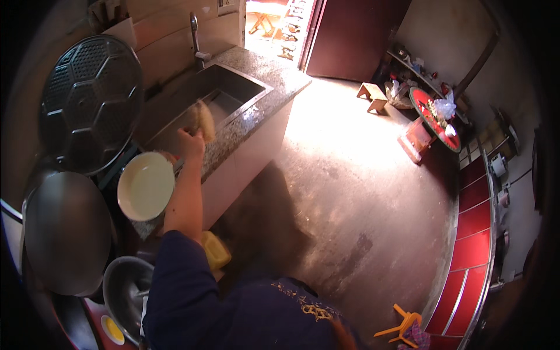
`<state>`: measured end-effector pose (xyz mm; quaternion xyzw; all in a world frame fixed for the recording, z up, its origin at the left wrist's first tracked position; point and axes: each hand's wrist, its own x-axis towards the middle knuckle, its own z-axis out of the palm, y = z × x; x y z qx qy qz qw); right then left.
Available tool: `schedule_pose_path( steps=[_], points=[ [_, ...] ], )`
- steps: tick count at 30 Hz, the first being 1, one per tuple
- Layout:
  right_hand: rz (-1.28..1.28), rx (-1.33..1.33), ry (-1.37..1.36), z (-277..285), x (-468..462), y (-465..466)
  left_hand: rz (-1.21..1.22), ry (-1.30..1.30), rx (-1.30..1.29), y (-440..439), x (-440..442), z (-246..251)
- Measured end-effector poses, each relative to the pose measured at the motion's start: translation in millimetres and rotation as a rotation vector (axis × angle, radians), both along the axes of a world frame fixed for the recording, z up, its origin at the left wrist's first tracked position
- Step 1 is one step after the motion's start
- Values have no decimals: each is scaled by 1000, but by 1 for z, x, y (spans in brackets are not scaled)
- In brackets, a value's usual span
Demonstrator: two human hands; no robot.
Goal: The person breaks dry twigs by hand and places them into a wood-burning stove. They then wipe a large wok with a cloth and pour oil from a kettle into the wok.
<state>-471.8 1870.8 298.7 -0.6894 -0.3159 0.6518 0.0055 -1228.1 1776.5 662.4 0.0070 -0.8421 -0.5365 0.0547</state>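
Note:
My right hand (192,142) reaches over the near edge of the sink (223,105), gripping a pale yellow, elongated scrubber (204,122) that looks like a dried loofah. Below and left of this hand, a round pan with a cream interior (146,186) is tilted with its inside towards me. Its short dark handle shows beside my right forearm. A small skin-toned patch appears behind the pan's upper rim; it may be part of my left hand, but its grip is hidden. The faucet (197,43) stands at the back of the sink.
A large perforated metal tray (92,103) leans against the wall. Below it are a round dark lid (68,232), a metal bowl (127,284) and a small dish of yellow contents (113,329). A yellow plastic container (215,250) is beside my arm. An orange stool (404,326) stands lower right.

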Motion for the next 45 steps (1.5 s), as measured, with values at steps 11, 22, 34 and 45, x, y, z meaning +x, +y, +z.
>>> schedule_pose_path(
  steps=[11, 22, 34, 45],
  points=[
    [-33, 14, -67, 135, -133, 31, 275, -160, -684, -25, -132, -82],
    [-249, -36, -67, 142, -161, 13, 221, -434, -781, -48, -189, -145],
    [209, 360, -61, 106, -121, -31, -901, 620, -272, 179, -3, -174],
    [-459, 401, 318, 45, 24, -108, -2481, 675, -1304, 172, 407, -367]
  ],
)
